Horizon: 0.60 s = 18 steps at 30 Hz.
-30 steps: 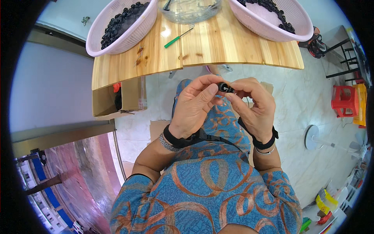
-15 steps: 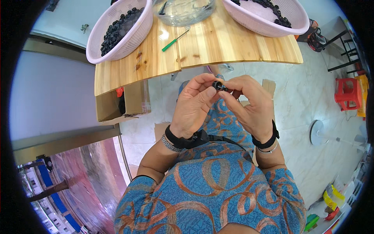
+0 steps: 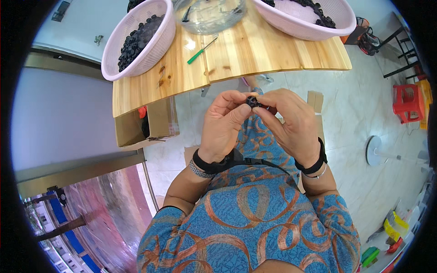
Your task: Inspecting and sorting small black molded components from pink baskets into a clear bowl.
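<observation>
Between my two hands, over my lap and just short of the table edge, is a small round black plastic part (image 3: 252,102). My left hand (image 3: 224,123) pinches its left side between thumb and fingers. On its other side my right hand (image 3: 289,120) grips it with thumb and forefinger. The fingertips cover much of the part, so its finer shape is hard to make out. A screwdriver with a green handle (image 3: 195,56) lies on the wooden table, beyond my hands.
On the wooden table (image 3: 255,54) stand a pink basket (image 3: 157,50) of small black parts at left, another pink basket (image 3: 300,29) at right, and a clear plastic tub (image 3: 209,25) between. An open cardboard box (image 3: 164,118) sits under the table's left side. A red stool (image 3: 407,103) stands at right.
The black part has turned in my fingers: its open, hollow end showed before, and now a different, more filled face shows. Both hands keep their hold, and the view has shifted slightly.
</observation>
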{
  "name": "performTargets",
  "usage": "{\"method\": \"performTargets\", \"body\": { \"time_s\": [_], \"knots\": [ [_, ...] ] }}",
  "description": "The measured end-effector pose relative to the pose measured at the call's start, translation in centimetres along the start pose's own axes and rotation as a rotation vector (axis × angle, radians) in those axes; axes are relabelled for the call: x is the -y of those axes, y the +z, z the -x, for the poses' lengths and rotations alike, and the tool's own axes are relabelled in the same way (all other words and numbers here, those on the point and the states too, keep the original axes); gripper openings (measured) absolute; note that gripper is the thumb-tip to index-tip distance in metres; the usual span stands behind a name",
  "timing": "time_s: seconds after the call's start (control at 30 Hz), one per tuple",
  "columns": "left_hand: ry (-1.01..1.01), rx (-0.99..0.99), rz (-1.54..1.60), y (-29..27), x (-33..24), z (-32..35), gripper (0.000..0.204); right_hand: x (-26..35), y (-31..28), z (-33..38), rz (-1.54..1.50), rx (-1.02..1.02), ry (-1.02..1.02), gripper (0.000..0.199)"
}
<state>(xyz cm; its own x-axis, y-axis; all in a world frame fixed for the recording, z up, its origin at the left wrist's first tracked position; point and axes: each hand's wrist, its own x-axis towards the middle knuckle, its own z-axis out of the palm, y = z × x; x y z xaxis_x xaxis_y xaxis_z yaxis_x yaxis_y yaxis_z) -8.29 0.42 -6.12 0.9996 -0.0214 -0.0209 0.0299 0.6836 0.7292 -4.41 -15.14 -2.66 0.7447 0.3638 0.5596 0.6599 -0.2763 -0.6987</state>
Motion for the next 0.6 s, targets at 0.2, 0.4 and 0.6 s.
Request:
{"method": "performTargets", "body": {
  "time_s": [0.2, 0.4, 0.6],
  "knots": [
    [-0.063, -0.016, 0.107, 0.15, -0.02, -0.08, 0.014, -0.15, 0.02, 0.07, -0.010, 0.000, -0.012, 0.019],
    [-0.039, 0.008, 0.072, -0.10, 0.14, 0.18, 0.016, 0.20, -0.29, 0.16, 0.019, 0.009, -0.023, 0.018],
    [0.025, 0.037, -0.026, 0.16, -0.16, 0.35, 0.015, 0.56, -0.65, 0.25, 0.033, 0.021, -0.019, 0.018]
  ]
}}
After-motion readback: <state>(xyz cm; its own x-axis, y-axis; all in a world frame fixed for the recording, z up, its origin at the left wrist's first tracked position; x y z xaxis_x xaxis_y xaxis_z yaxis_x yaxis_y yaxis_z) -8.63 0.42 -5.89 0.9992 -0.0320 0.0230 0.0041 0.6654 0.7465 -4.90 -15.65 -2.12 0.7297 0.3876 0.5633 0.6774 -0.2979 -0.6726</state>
